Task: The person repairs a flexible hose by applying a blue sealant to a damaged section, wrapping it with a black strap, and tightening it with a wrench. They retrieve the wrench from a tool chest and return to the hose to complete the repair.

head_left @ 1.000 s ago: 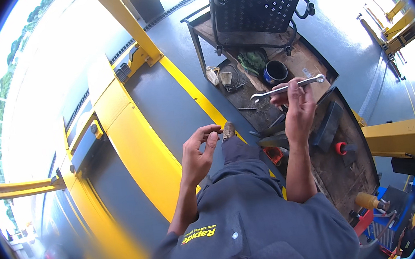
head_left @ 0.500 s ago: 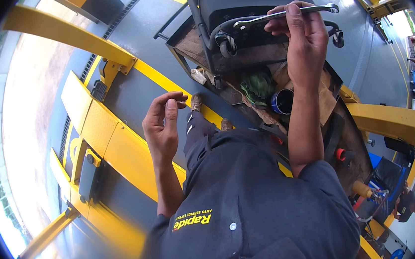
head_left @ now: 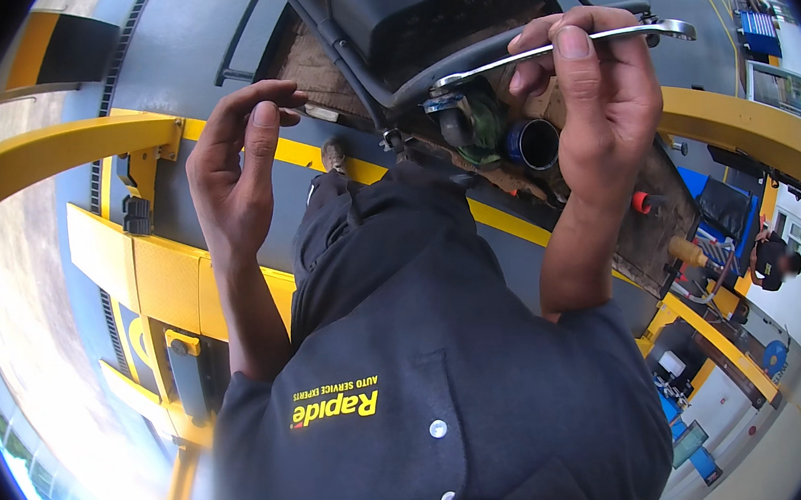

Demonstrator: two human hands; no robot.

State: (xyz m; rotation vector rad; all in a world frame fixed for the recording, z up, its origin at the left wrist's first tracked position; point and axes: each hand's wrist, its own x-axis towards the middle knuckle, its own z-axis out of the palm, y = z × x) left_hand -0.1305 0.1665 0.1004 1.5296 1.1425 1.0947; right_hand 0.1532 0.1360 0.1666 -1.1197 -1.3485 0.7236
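Note:
My right hand (head_left: 602, 86) grips a shiny metal wrench (head_left: 489, 67) between thumb and fingers, raised in front of a black wheeled cart (head_left: 474, 16). The wrench lies nearly level, with an end sticking out on each side of the hand. My left hand (head_left: 236, 165) is raised at the left with nothing in it, its fingers bent and the thumb apart from them. Below the wrench, a green cloth (head_left: 484, 136) and a dark blue open can (head_left: 533, 144) rest on a worn brown surface (head_left: 655, 235).
Yellow lift arms (head_left: 73, 149) (head_left: 746, 130) reach in from both sides. A yellow floor line (head_left: 509, 223) runs past my feet. A red-ended black item (head_left: 644, 202) lies on the brown surface. Another person (head_left: 770, 258) is far off at the right.
The view has shifted, bringing the cart closer. Both hands look larger, the left one higher and further left in the picture. The wrench stays in my right hand.

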